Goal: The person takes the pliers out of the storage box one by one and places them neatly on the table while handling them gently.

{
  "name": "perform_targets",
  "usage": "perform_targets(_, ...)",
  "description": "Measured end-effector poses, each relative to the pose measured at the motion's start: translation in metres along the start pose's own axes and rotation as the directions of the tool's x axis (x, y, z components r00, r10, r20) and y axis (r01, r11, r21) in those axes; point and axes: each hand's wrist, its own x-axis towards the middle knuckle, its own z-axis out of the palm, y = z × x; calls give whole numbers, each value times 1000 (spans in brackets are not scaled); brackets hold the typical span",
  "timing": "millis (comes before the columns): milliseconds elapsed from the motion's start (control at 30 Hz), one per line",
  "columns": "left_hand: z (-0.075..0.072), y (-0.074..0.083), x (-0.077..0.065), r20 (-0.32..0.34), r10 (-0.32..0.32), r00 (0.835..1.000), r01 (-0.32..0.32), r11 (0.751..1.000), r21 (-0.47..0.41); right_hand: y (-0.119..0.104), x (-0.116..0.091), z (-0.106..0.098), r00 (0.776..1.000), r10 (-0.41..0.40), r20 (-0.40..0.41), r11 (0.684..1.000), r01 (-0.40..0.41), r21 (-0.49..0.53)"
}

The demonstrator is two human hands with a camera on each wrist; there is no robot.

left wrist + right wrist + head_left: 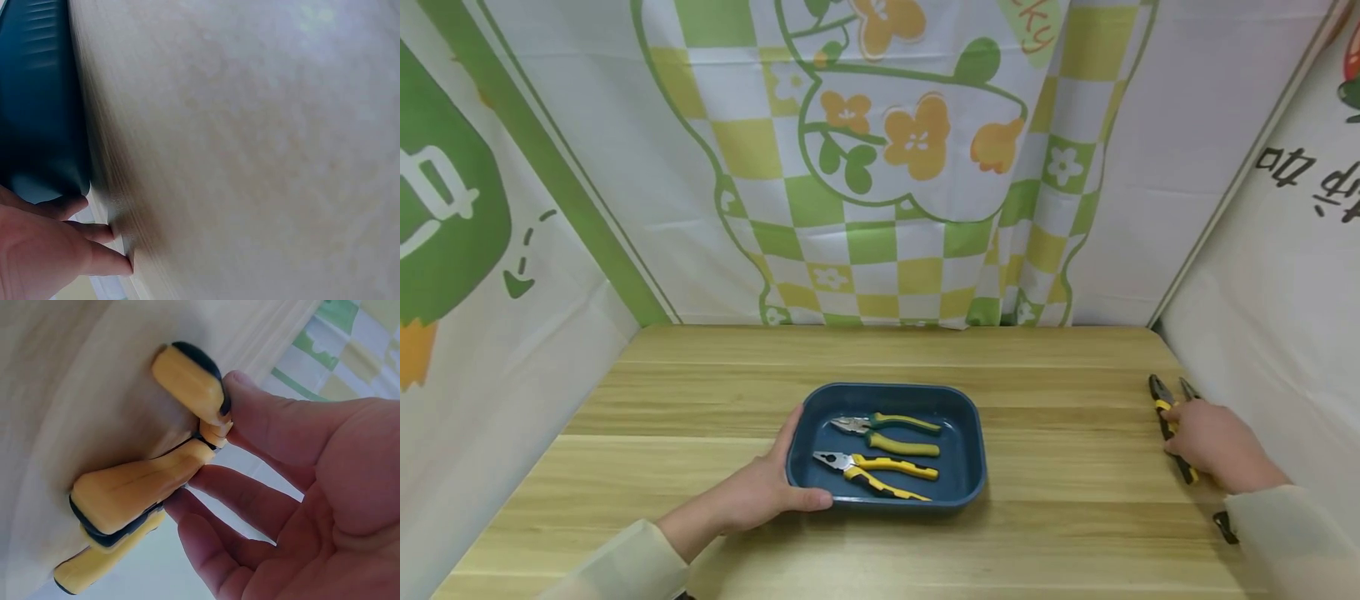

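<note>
Lower left, nearest us: our left hand [760, 493], fingers spread wide, braces the blue tray [958, 454], likely steadying it | Centre: two pliers [895, 465] inside | Upper centre: curtain [917, 250], partial "cky" | Right: our right hand [1221, 443] pinches black-and-yellow pliers [1166, 427] mid-length, likely for balance | Far right: wall cloth [1240, 308], cut-off Chinese characters

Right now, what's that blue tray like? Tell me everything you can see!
The blue tray is a dark, rounded rectangle with an open top and low walls. It looks like smooth plastic, with what seem to be ridges on its outer side. It sits upright near the middle of the wooden-looking table, its longer sides running left to right. Two pairs of pliers lie inside. The left hand touches its left end, thumb at the near rim.
</note>
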Motion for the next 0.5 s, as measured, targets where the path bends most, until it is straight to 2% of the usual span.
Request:
perform_targets(333,0,1,-1,3,-13,1000,13,1000,1,3,-2,-1,999,37,30,999,-37,5)
perform_targets(500,0,2,0,5,-8,1000,8,1000,3,-1,-2,-3,1000,16,21,1000,-16,25)
